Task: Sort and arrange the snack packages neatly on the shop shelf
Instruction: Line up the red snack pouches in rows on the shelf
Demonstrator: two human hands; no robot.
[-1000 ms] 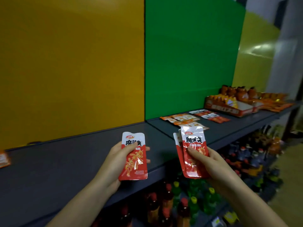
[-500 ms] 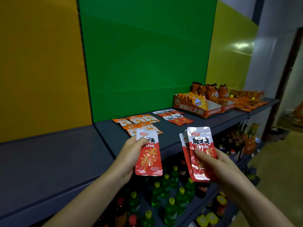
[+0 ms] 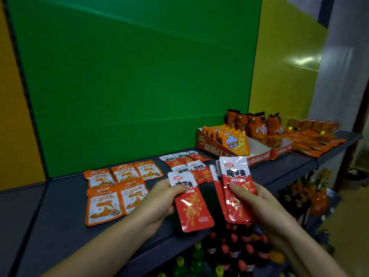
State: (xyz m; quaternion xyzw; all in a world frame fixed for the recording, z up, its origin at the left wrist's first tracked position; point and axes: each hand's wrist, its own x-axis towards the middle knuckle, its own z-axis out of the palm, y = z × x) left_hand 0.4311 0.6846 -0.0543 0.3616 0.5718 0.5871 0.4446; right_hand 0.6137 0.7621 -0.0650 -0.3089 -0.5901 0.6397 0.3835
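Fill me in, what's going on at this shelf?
A person is sorting snack packets at the shelf. The left hand holds a single red packet over the shelf's front edge. The right hand grips a small stack of red packets. The shelved red packets lie flat beside two rows of orange packets. Neither hand has set its load down yet.

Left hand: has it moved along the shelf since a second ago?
Yes. The left hand, holding a red packet, moved right along the shelf, from left of the orange packets to their right edge.
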